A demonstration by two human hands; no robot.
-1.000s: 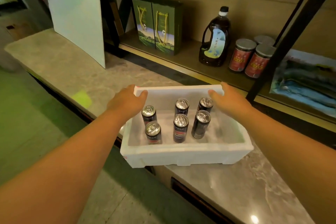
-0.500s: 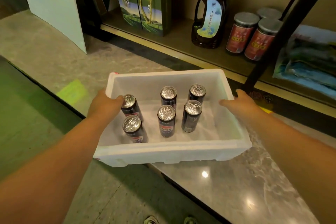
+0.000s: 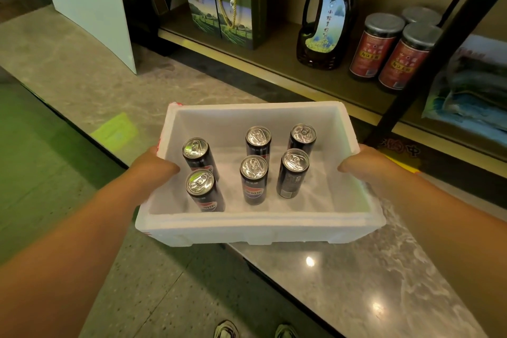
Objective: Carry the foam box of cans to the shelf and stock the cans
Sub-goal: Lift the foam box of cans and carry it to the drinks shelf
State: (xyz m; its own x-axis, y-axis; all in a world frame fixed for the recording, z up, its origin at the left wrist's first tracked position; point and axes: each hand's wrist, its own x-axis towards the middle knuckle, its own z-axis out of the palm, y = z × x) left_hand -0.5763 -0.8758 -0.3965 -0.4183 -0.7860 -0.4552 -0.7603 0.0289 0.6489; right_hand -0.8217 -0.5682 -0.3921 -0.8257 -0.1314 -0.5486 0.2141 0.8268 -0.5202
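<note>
A white foam box [image 3: 258, 228] sits with its near-left part past the edge of the grey marble counter [image 3: 356, 282]. Several black cans [image 3: 253, 178] with silver tops stand upright inside it. My left hand [image 3: 153, 167] grips the box's left wall, thumb over the rim next to a can. My right hand [image 3: 362, 164] grips the right wall. The wooden shelf [image 3: 279, 55] lies just beyond the box.
On the shelf stand two green olive oil boxes [image 3: 222, 0], a dark oil bottle [image 3: 326, 16], three red jars [image 3: 384, 49] and a printed bag [image 3: 472, 88]. A black slanted post [image 3: 428, 63] crosses at right. A white board [image 3: 90, 3] leans at left.
Both hands slid from the box's far corners to its side walls. The view has closed in on the shelf, and the box now sticks out further over the counter's edge.
</note>
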